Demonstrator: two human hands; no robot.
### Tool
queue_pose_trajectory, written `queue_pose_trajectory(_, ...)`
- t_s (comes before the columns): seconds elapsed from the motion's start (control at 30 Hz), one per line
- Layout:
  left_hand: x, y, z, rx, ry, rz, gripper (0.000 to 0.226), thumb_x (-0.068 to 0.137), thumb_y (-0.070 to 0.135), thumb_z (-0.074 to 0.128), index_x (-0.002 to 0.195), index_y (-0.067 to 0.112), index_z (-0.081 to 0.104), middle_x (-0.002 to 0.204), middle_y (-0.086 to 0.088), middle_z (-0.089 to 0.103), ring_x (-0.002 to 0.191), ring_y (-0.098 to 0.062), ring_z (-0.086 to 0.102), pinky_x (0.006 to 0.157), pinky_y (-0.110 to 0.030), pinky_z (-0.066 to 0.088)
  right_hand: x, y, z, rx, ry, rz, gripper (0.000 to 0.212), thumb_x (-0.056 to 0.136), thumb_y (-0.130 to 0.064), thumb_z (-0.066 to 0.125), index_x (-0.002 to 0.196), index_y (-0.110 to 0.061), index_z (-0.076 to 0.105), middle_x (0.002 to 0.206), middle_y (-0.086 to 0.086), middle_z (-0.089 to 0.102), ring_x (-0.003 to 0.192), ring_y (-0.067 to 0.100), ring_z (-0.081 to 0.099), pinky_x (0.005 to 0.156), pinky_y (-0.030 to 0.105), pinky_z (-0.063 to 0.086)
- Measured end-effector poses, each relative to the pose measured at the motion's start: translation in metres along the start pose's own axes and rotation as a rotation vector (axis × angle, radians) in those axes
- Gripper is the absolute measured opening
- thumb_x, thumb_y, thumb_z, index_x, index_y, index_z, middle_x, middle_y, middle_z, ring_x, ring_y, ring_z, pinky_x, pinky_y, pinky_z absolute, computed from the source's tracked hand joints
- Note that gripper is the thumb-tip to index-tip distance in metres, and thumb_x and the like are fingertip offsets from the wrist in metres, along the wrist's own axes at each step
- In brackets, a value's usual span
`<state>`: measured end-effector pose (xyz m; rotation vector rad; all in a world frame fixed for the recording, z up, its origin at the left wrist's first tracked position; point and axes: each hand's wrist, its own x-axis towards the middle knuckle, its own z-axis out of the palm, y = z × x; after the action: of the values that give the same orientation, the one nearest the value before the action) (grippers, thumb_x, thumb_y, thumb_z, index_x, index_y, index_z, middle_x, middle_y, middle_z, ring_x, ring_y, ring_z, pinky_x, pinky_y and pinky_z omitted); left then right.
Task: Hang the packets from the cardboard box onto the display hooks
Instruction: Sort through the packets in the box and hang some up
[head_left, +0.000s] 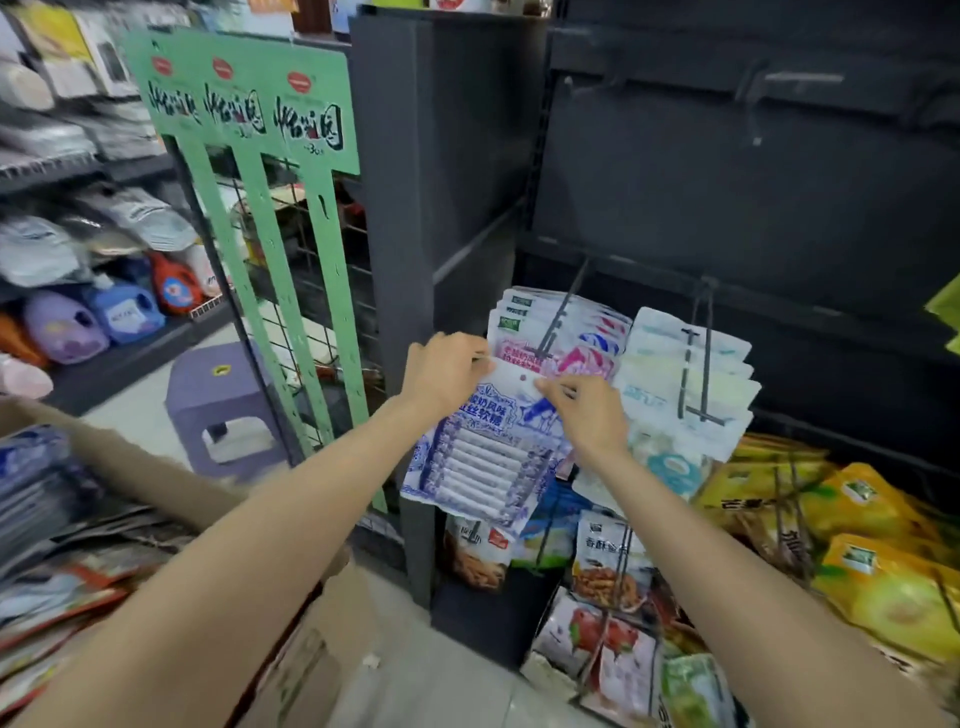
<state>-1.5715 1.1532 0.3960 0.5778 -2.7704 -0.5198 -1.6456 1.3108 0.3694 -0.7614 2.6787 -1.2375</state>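
from the head camera, both bare arms reach forward to a dark display rack. the left hand (447, 371) pinches the upper left corner of a blue-and-white packet (480, 452), its fingers curled over the top edge, while the right hand (587, 410) pinches the upper right part of the same packet, thumb and fingers closed on the header just beside the small round hang hole. the packet is held up in front of a display hook (558, 322), its top edge touching or just below the hook's tip; whether the hole is on the hook cannot be told. a fanned stack of pink-and-white packets (566, 332) already hangs on that hook, right behind the held one. just to the right, pale packets (691, 374) hang on a second hook. below them more snack bags hang in rows, with yellow bags (862, 525) to the far right. at lower left the cardboard box (171, 483) sits open with more packets (36, 483) inside. beyond it stand a purple stool (221, 410) and a green hanging-strip stand (260, 104).
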Motion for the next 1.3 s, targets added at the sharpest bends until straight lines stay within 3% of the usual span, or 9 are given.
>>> queue_pose_trajectory(0.17,0.023,0.015,0.016,-0.075,-0.023,-0.052,0.019,0.096,0.029,0.051,0.092,0.018,0.067,0.100,-0.001,0.069,0.102,-0.027,0.058,0.094,-0.042,0.036,0.021,0.011,-0.009,-0.102,0.039,0.049,0.045,0.096,-0.039,0.051,0.063,-0.010,0.057,0.049,-0.003,0.040,0.045,0.013,0.038,0.048,0.025,0.031)
queue_pose_trajectory(0.3,0.039,0.017,0.023,-0.088,-0.002,-0.093,0.020,0.096,0.030,0.051,0.100,0.020,0.067,0.107,-0.002,0.068,0.104,-0.027,0.058,0.092,-0.040,0.037,0.039,0.014,-0.009,-0.176,0.027,0.041,0.043,0.096,-0.042,0.048,0.080,-0.007,0.068,0.069,0.002,0.063,0.068,0.020,0.058,0.056,0.026,0.039)
queue_pose_trajectory(0.43,0.043,0.019,0.032,-0.089,-0.028,-0.109,0.021,0.095,0.025,0.050,0.105,0.018,0.067,0.108,-0.005,0.068,0.100,-0.028,0.060,0.085,-0.036,0.042,0.046,0.019,-0.009,-0.269,0.039,0.041,0.035,0.096,-0.039,0.049,0.085,-0.012,0.069,0.081,0.002,0.066,0.074,0.023,0.061,0.056,0.026,0.037)
queue_pose_trajectory(0.53,0.050,0.023,0.038,-0.071,-0.019,-0.116,0.024,0.096,0.021,0.048,0.112,0.016,0.065,0.109,-0.007,0.067,0.100,-0.029,0.060,0.082,-0.035,0.043,0.052,0.021,-0.009,-0.406,0.078,-0.029,0.016,0.096,-0.022,0.052,0.099,-0.013,0.065,0.090,0.008,0.066,0.085,0.029,0.063,0.059,0.029,0.041)
queue_pose_trajectory(0.6,0.060,0.024,0.042,-0.015,-0.022,-0.097,0.021,0.096,0.015,0.047,0.107,0.014,0.065,0.105,-0.009,0.067,0.095,-0.029,0.060,0.079,-0.034,0.043,0.058,0.020,-0.010,-0.508,0.083,-0.066,0.022,0.092,-0.005,0.052,0.111,-0.012,0.061,0.103,0.010,0.064,0.091,0.032,0.061,0.062,0.032,0.043)
queue_pose_trajectory(0.7,0.077,0.024,0.049,0.044,-0.061,-0.064,0.029,0.089,-0.002,0.048,0.107,0.012,0.066,0.102,-0.013,0.066,0.091,-0.032,0.061,0.077,-0.037,0.049,0.066,0.023,-0.010,-0.625,0.042,-0.079,0.031,0.082,0.013,0.053,0.105,-0.007,0.058,0.108,0.011,0.061,0.094,0.031,0.058,0.061,0.032,0.036)
queue_pose_trajectory(0.87,0.106,0.029,0.056,0.100,-0.024,-0.047,0.023,0.087,-0.004,0.052,0.105,0.002,0.064,0.110,-0.016,0.062,0.100,-0.033,0.058,0.081,-0.040,0.050,0.083,0.021,-0.014,-0.767,-0.005,-0.127,0.035,0.081,0.017,0.049,0.109,-0.003,0.057,0.108,0.014,0.063,0.098,0.032,0.061,0.067,0.032,0.036)
queue_pose_trajectory(1.13,0.133,0.037,0.058,0.102,0.044,-0.059,0.022,0.086,-0.009,0.050,0.104,-0.005,0.062,0.106,-0.018,0.060,0.100,-0.031,0.058,0.080,-0.038,0.050,0.117,0.016,-0.012,-0.787,-0.045,-0.084,0.034,0.082,0.017,0.052,0.112,0.001,0.059,0.109,0.017,0.064,0.099,0.033,0.063,0.079,0.036,0.051)
queue_pose_trajectory(1.3,0.130,0.028,0.062,0.223,0.038,-0.002,0.022,0.088,-0.001,0.054,0.108,0.004,0.062,0.110,-0.013,0.057,0.102,-0.029,0.055,0.073,-0.034,0.041,0.118,0.015,-0.014,-0.710,-0.070,-0.058,0.042,0.081,0.017,0.054,0.121,0.003,0.050,0.115,0.020,0.057,0.102,0.033,0.061,0.073,0.033,0.045)
